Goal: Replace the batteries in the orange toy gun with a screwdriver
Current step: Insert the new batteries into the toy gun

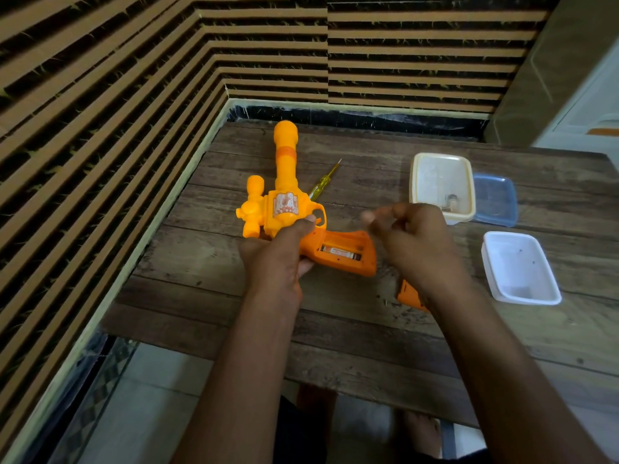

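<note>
Left hand (278, 252) grips the toy gun (284, 202), open battery bay (340, 251) upward for access; right hand (412, 236) hovers, fingers loosely curled, apparently empty.

a wooden plank table (351, 329) stands in a corner, against walls clad in horizontal tan slats (100, 95) over a dark backing. on its right side sits a cream-rimmed clear container (442, 185) with a small object inside, too blurred to identify. a blue lid (495, 199) lies just beside it, touching its right edge. nearer, apart from both, rests an open white tub (521, 267). a pale floor (150, 413) shows below the table edge.
</note>
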Action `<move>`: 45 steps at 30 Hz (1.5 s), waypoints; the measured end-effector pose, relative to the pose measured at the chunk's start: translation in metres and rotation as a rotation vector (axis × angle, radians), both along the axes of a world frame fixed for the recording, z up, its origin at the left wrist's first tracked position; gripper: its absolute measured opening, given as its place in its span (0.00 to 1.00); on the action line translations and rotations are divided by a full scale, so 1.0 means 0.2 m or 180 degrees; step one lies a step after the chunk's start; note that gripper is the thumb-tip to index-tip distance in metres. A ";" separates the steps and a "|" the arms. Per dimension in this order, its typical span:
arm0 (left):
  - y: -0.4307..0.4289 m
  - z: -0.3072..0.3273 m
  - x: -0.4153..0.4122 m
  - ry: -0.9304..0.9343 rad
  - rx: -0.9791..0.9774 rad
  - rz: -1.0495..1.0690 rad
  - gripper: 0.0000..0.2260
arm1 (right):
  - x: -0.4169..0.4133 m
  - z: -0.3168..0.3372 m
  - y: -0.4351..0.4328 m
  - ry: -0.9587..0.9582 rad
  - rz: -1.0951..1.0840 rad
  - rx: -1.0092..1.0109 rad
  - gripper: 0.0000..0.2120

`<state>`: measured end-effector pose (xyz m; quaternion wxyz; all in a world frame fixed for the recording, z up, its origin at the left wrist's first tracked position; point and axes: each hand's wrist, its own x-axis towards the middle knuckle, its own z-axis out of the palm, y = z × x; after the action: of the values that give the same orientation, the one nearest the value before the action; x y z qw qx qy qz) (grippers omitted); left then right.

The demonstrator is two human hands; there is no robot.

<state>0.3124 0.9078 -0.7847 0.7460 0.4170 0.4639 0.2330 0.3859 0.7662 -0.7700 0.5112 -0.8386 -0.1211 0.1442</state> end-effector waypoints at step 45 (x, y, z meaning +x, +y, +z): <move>0.04 -0.08 0.01 0.0063 -0.0036 -0.0123 0.25 | 0.05 -0.17 0.04 -0.2102 0.1512 -0.0007 0.15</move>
<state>0.3138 0.9157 -0.8014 0.7481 0.4240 0.4644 0.2118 0.3950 0.7751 -0.8039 0.3964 -0.7891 -0.4689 -0.0187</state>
